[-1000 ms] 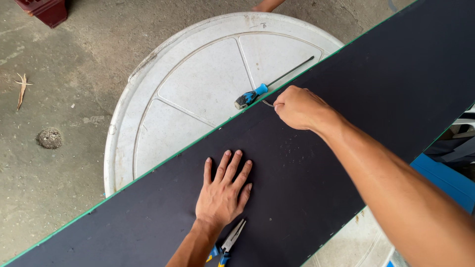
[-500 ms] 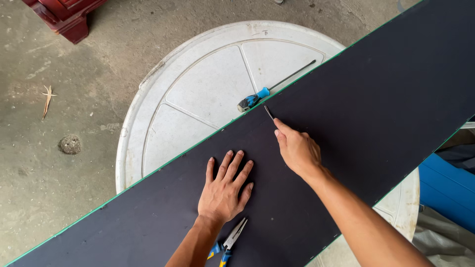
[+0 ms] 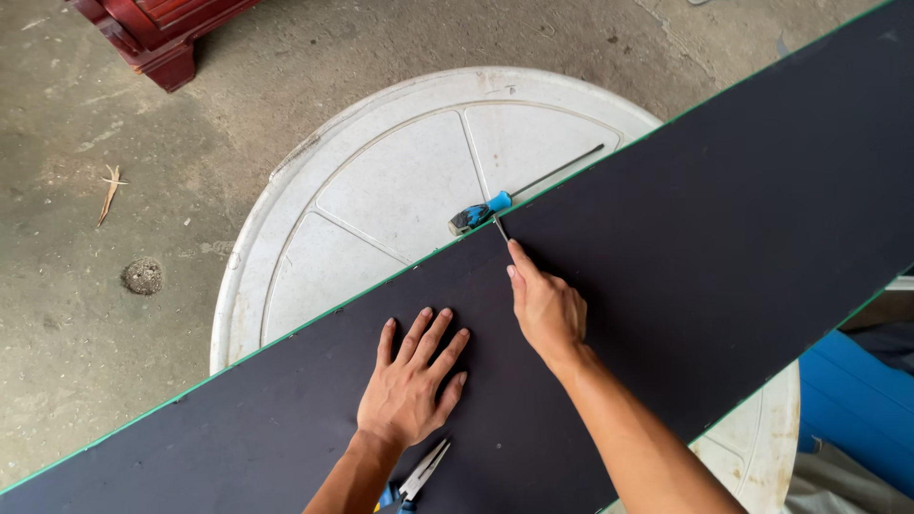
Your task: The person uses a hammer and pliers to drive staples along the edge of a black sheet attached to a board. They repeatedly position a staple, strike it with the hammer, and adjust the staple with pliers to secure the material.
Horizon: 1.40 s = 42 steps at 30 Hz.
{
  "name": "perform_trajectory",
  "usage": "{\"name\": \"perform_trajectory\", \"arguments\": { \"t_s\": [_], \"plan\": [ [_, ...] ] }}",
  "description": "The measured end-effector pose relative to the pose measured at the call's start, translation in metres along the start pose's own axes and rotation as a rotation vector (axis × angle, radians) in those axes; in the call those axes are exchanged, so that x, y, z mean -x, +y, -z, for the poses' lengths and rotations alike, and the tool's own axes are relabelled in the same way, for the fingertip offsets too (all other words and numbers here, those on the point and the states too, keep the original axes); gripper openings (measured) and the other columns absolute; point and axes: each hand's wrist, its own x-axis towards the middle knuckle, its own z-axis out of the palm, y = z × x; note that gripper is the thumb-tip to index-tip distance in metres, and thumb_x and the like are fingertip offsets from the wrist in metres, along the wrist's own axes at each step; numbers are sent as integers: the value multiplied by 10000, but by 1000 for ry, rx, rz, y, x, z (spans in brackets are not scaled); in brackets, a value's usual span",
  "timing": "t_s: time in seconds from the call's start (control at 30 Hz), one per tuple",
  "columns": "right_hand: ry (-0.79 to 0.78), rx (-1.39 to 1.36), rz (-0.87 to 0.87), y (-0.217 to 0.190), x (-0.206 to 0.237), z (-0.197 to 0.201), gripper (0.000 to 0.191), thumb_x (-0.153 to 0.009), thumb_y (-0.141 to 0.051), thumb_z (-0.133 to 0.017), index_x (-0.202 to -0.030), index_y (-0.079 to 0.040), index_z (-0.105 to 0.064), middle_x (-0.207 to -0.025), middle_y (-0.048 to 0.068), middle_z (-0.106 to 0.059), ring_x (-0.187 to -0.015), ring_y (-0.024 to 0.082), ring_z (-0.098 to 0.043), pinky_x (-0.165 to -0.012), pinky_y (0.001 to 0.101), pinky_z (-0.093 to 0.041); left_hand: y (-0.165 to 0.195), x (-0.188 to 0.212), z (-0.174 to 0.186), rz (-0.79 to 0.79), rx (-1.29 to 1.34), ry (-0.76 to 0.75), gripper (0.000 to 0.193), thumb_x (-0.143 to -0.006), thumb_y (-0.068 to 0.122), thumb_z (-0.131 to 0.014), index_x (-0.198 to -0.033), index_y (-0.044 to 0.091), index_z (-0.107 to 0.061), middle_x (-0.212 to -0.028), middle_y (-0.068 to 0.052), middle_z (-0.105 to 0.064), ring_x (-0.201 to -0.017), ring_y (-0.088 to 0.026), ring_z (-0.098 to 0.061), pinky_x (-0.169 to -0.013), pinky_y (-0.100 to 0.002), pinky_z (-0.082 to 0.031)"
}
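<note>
Red wooden furniture base [image 3: 157, 33] at top left on the concrete floor [image 3: 86, 247].

Round white plastic table [image 3: 381, 190] carries a long black panel with a thin green edge [image 3: 724, 238], laid diagonally, ends overhanging the table on both sides.

Left hand [image 3: 411, 385]: flat, fingers spread, palm pressing the panel; grips nothing. Pliers [image 3: 419, 476] lie just below its wrist.

Right hand [image 3: 545, 303]: closed on a thin metal scriber [image 3: 500, 227], tip at the panel's upper edge.

Blue-handled screwdriver [image 3: 519, 195] on the table, touching that edge.

Judgement: panel looks stiff, smooth, fairly light, apt to slide or tip; best held by both long edges near the middle.
</note>
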Motion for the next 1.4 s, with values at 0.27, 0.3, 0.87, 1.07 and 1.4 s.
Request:
{"name": "perform_trajectory", "arguments": {
  "t_s": [0.27,0.3,0.87,1.07,1.4],
  "plan": [
    [-186,-290,-161,57,-15,22,583,-937,-193,-598,-1488,-74,-451,-1231,210,-672,-1116,372,-664,-943,437,-524,41,-38,1,232,58,9,482,-918,333,-636,-1364,176,-541,-1458,-98,-477,-1426,-288,-374,-1187,-567,-213],
    [-232,-295,-206,66,-16,30,669,-890,-149,-618,-1514,-61,-397,-1259,205,-655,-1133,355,-663,-953,425,-519,56,-53,-5,306,89,13,474,-932,320,-643,-1364,159,-534,-1433,-107,-492,-1423,-290,-387,-1203,-548,-229],
    [-318,-802,-208,179,33,61,450,-1037,-298,-561,-1418,-66,-626,-1030,74,-748,-921,146,-719,-844,297,-594,136,-152,-81,245,113,318,301,-958,159,-637,-1258,135,-616,-1500,-83,-507,-1448,-260,-427,-1209,-574,-249],
    [34,24,251,225,90,61,465,-1002,-273,-557,-1425,-78,-558,-1488,173,-509,-1423,355,-421,-1179,593,-250,129,-145,-92,265,136,330,247,-1000,205,-628,-1231,118,-626,-1506,-95,-519,-1443,-267,-439,-1214,-566,-247],
    [-145,-45,421,152,210,28,561,-972,-334,-553,-1445,-42,-483,-1589,310,-290,-1499,488,-208,-1175,682,-125,131,-103,-57,249,265,338,342,-1044,361,-591,-1257,98,-637,-1537,-132,-521,-1486,-339,-410,-1228,-579,-212]
  ]
}}
